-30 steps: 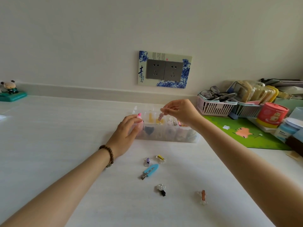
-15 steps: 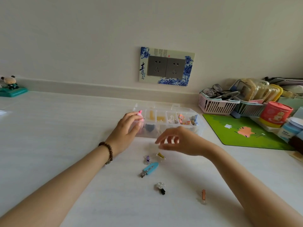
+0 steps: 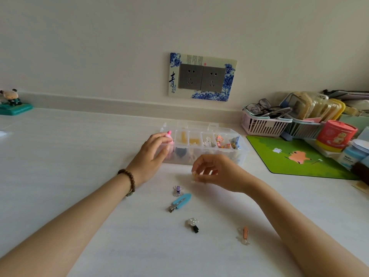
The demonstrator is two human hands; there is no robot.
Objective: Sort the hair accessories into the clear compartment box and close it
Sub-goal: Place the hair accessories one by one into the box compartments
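The clear compartment box stands open on the white table, its cells holding yellow, clear, pink and blue accessories. My left hand rests against the box's left end, fingers curled over its front wall beside a pink piece. My right hand hovers just in front of the box and pinches a small clear clip with a yellow part. On the table lie a purple clip, a blue clip, a clear and black clip and an orange clip.
A green mat lies right of the box. Behind it stand a pink basket with glasses, a blue basket of packets, a red tub and a blue jar. A small figure sits far left. A socket plate is on the wall.
My right hand left the box's back compartments, came down to the table in front of the box and picked up the yellow clip. My left hand stayed at the box.
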